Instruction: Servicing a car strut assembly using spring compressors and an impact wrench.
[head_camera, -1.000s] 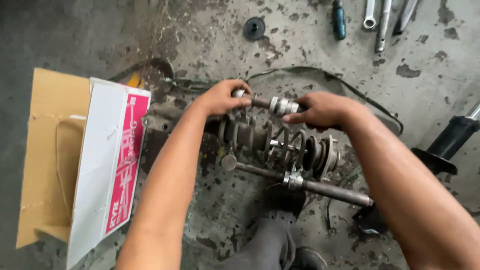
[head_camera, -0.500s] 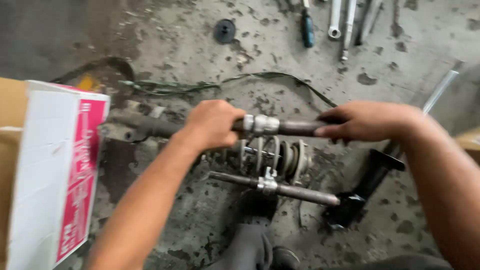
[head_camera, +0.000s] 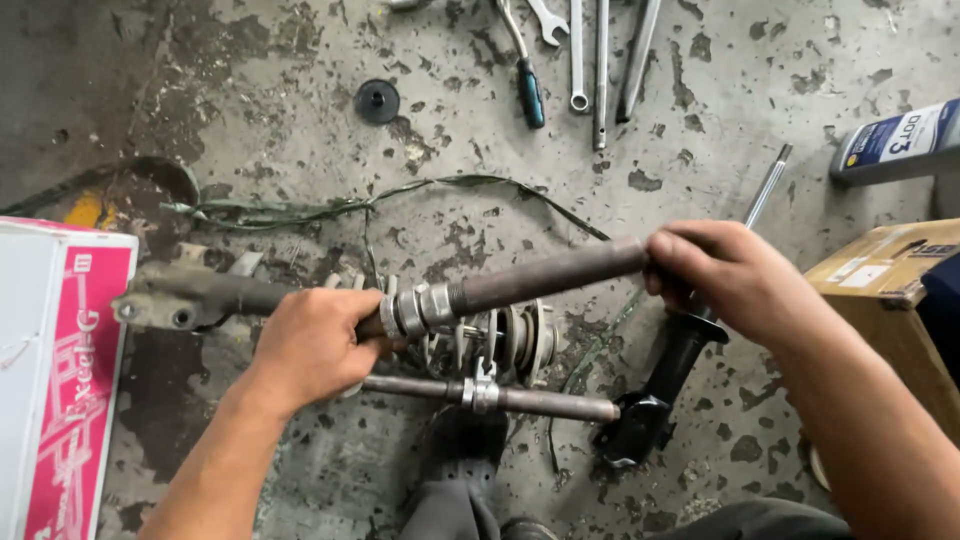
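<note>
Spanning both hands, the compressor rod (head_camera: 530, 280) lies between left grip (head_camera: 315, 345) and right grip (head_camera: 725, 275).

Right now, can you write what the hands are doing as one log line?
left hand: grips near threaded collar of compressor rod | right hand: grips rod's far end | under: strut with coil spring | floor: wrenches

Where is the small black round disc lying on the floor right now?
In the head view the black disc lies alone on the stained concrete floor, upper left of centre, left of the row of hand tools and above the green cord.
</note>
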